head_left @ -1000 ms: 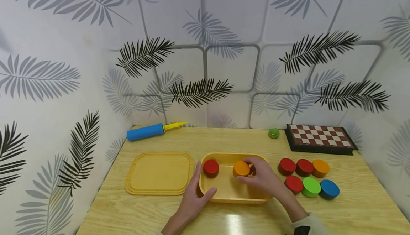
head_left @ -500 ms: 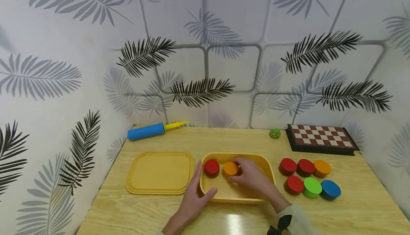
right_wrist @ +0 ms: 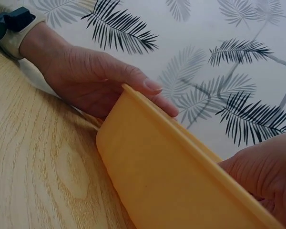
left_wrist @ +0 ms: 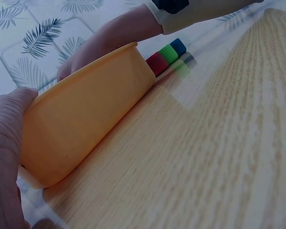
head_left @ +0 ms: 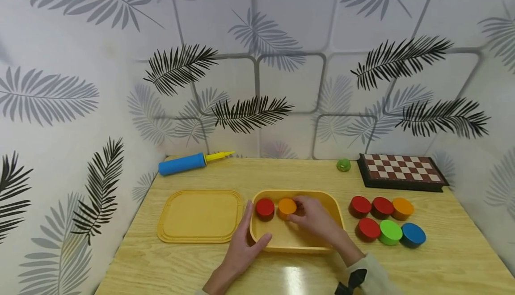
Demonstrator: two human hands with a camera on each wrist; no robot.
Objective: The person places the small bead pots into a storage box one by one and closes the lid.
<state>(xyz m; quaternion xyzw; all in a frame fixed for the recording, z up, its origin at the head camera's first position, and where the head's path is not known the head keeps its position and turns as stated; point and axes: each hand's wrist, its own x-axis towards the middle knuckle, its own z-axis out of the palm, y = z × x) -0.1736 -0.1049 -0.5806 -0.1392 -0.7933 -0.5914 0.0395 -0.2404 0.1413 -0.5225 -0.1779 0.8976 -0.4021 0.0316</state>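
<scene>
In the head view, my right hand (head_left: 318,218) pinches an orange round block (head_left: 286,206) inside a yellow plastic box (head_left: 297,249). A red round block (head_left: 264,208) stands just left of it, at the box's left end. My left hand (head_left: 240,249) rests against the box's left end, fingers straight along the outside and thumb at the front rim. The right wrist view shows the left thumb (right_wrist: 150,86) over the rim. In the left wrist view, the box wall (left_wrist: 81,114) hides the blocks inside and the right fingertips.
Right of the box stand several round blocks: red, orange, green (head_left: 390,232) and blue (head_left: 413,235). A yellow lid (head_left: 201,217) lies to the left. Along the back are a blue pump (head_left: 182,164), a small green object (head_left: 344,165) and a checkered board (head_left: 402,171).
My right hand has moved left inside the box with the orange block, bringing it near the red block. The left hand has stayed in place.
</scene>
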